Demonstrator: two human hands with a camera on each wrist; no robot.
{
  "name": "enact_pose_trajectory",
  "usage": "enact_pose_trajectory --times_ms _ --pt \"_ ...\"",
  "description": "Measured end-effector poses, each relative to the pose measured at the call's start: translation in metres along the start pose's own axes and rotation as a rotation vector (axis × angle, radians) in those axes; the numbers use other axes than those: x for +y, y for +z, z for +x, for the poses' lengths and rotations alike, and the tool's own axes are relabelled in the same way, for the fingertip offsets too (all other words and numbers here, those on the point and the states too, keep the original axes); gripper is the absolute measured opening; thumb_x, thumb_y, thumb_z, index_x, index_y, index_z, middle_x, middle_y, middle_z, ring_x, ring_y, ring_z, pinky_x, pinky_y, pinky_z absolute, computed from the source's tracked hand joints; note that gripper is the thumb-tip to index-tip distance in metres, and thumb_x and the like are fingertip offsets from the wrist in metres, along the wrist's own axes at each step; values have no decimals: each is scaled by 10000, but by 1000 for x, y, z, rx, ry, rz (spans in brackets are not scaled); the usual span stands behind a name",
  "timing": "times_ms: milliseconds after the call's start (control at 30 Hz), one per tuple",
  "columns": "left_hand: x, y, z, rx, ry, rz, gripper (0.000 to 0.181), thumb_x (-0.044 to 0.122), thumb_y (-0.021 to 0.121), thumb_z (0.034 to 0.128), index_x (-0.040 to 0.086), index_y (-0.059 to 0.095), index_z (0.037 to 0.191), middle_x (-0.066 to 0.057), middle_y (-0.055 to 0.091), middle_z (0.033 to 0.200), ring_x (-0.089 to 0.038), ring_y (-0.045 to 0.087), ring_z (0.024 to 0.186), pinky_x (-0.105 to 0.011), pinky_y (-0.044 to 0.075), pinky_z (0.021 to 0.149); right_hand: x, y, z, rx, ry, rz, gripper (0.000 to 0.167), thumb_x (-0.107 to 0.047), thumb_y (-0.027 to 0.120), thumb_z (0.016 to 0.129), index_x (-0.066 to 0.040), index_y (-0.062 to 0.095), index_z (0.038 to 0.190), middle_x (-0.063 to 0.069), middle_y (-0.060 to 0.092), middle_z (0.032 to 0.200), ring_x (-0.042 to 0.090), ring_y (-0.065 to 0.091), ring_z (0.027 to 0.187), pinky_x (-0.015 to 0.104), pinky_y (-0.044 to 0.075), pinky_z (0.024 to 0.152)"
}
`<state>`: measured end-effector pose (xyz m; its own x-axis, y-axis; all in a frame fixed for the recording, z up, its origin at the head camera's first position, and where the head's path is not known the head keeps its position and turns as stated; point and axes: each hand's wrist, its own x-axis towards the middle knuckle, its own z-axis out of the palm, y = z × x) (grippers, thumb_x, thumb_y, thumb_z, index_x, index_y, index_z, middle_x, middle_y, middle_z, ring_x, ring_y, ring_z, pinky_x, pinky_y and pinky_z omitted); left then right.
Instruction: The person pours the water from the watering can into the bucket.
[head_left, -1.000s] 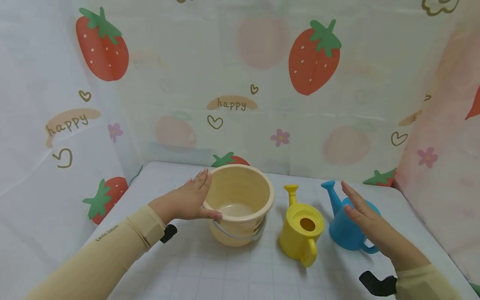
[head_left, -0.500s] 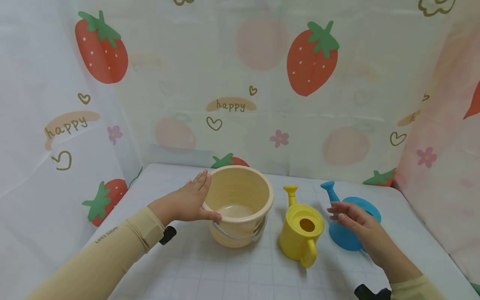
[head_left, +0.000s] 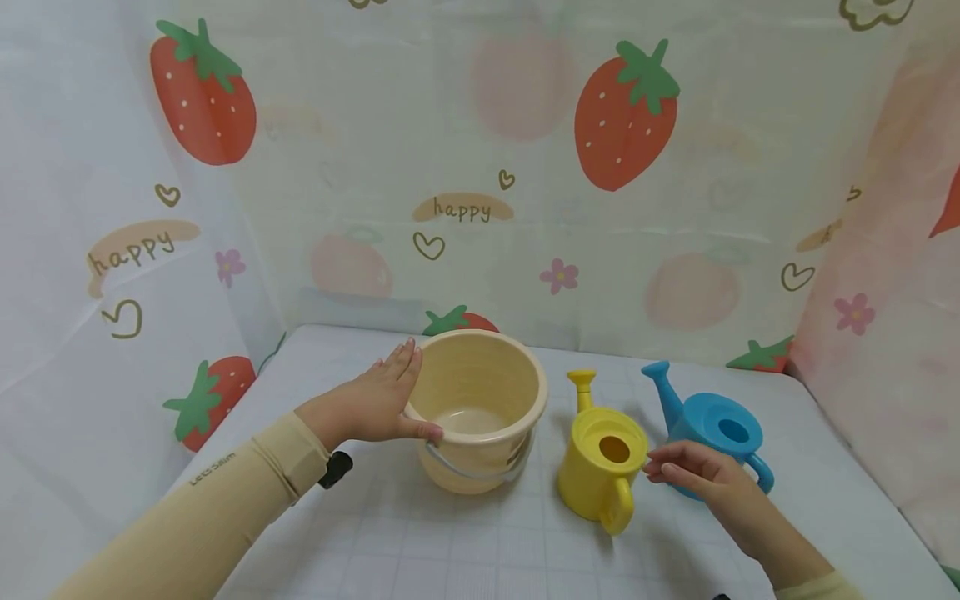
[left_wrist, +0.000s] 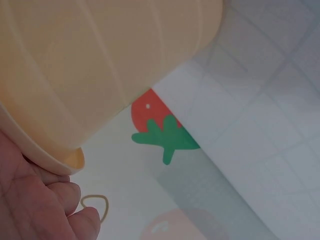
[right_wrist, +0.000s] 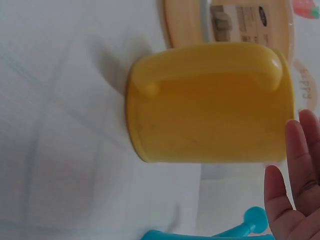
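In the head view my left hand rests against the left rim of a cream bucket, thumb at the near rim and fingers straight. Its bail handle hangs down at the front. In the left wrist view the hand touches the bucket's rim. My right hand, fingers slightly bent, is just right of a yellow watering can, near its top edge. Whether the fingertips touch the can is unclear. The right wrist view shows the yellow can's handle up close.
A blue watering can stands to the right of the yellow one, partly behind my right hand. White checked cloth covers the table. A strawberry-printed curtain closes off the back and both sides.
My right hand has moved left and nearer, from in front of the blue watering can to beside the yellow one, its fingers bending more. My left hand has stayed on the bucket.
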<state>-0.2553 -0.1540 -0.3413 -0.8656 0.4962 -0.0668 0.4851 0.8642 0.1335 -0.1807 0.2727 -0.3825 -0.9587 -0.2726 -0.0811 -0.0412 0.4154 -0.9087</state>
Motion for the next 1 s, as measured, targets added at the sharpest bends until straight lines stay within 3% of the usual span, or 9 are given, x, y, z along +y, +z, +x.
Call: enact_pose_trajectory --times_ms 200,400,633,1000 --pt "0 0 0 -2 1 1 1235 834 397 669 -67 44 1435 -237 -31 1499 -328 -2 1388 -497 136 1087 12 9 3 -49 21 42 389 -281 526 936 40 529 1155 161 605 1100 252 582 1005 465 437 912" --pt "0 0 0 -9 -6 -4 1238 836 399 664 -57 33 1438 -224 -40 1502 -319 -13 1389 -497 127 1089 19 19 5 -70 68 79 419 -300 549 921 43 535 1159 133 615 1097 263 573 1010 481 416 932" --pt "0 1 0 -7 -4 -9 1238 837 398 664 -60 38 1437 -227 -36 1501 -324 -4 1389 -494 131 1089 27 30 6 -111 122 42 477 -357 571 896 32 554 1171 97 617 1090 249 549 985 477 441 901" --pt "0 1 0 -23 -7 -18 1244 849 375 655 -45 11 1441 -215 -55 1505 -313 -22 1389 -485 125 1093 41 44 15 -244 107 58 401 -366 473 947 -13 591 1095 101 618 1096 215 522 984 488 425 913"
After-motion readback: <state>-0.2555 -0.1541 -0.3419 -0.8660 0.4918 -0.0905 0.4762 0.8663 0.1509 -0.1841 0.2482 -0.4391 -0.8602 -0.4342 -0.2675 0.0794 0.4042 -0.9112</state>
